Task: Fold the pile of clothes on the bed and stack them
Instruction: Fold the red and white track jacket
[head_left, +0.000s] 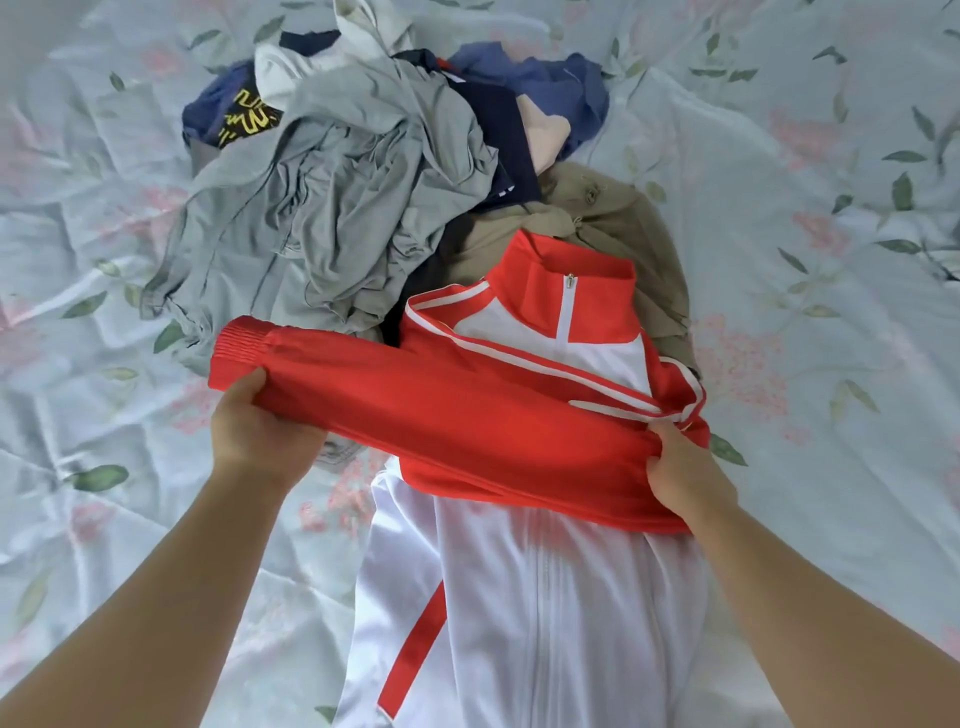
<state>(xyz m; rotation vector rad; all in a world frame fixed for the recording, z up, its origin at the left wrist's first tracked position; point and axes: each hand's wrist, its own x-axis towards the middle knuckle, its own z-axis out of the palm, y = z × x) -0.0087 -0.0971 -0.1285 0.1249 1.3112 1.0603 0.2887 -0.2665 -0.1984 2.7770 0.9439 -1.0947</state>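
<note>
jacket (545, 597) hem — below the frame edge

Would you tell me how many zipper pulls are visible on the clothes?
1: a metal zipper pull at the red-and-white jacket's collar; the pile behind may hide others.

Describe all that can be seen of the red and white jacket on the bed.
The jacket looks smooth and shiny. Its body is white with a closed zip; the collar, shoulders and sleeve are red with white stripes. It lies front up on the bed sheet, collar resting against the pile of clothes. One sleeve is folded across the chest, held by the left hand near the cuff and the right hand.
</note>
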